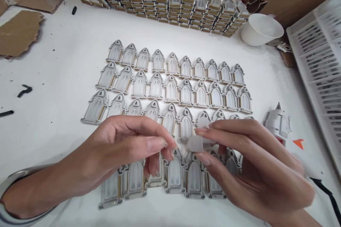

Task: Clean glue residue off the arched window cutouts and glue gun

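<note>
Shows at left the left hand [121,152], loosely curled, with nothing visibly held; cannot tell if parted or meeting at the grip. Next, over arched frames [185,93] in rows on the surface [69,74], presents a small translucent piece [196,144], pinched in the right hand [254,154]. Suggests single-piece handling; seems to call next for light, steady pinching.

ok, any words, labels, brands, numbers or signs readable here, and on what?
No readable text.
Arched frames, clear piece in right hand: none visible.
White tub, crate: none visible.
Spired white object: dark marks, too small to tell.
</note>
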Tool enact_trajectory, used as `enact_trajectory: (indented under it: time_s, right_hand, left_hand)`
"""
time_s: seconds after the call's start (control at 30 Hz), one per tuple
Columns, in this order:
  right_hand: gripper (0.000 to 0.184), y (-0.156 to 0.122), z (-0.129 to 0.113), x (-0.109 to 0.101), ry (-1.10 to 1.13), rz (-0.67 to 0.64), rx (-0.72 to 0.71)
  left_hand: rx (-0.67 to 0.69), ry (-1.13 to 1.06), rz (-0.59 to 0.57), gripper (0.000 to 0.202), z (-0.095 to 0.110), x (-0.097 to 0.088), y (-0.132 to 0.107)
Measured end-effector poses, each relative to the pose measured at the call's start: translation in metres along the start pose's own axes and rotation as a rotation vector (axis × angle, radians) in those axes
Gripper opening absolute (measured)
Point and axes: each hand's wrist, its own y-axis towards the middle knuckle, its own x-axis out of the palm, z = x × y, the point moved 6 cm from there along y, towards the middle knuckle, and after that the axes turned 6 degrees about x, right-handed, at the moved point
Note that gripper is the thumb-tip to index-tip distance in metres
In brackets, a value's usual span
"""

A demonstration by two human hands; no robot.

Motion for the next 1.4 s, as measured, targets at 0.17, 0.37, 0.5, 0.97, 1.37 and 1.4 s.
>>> enact_trajectory:
  time_s: [0.17,0.37,0.5,0.97,1.37,1.4]
  right_hand:
    - [0.019,-0.002,0.000,0.000,-0.005,0.009,0.008]
    - [0.021,-0.001,0.001,0.001,-0.006,-0.003,0.015]
    - [0.020,-0.001,0.001,0.000,0.000,0.011,0.018]
    - [0.022,0.000,0.000,0.000,0.027,0.028,0.013]
    - [0.020,-0.001,-0.005,-0.007,0.021,0.041,-0.014]
    - [0.019,-0.001,-0.005,-0.006,0.023,0.044,-0.009]
  left_hand:
    - [-0.053,0.012,0.077,0.011,0.004,0.002,-0.004]
    - [-0.075,-0.030,0.114,0.008,0.011,0.010,-0.006]
    - [-0.072,-0.034,0.160,0.010,0.014,0.010,-0.008]
    - [0.014,0.016,0.133,0.015,0.001,0.003,-0.009]
    - [0.123,0.195,0.176,0.021,-0.001,-0.007,-0.010]
    - [0.123,0.195,0.174,0.022,-0.001,-0.007,-0.011]
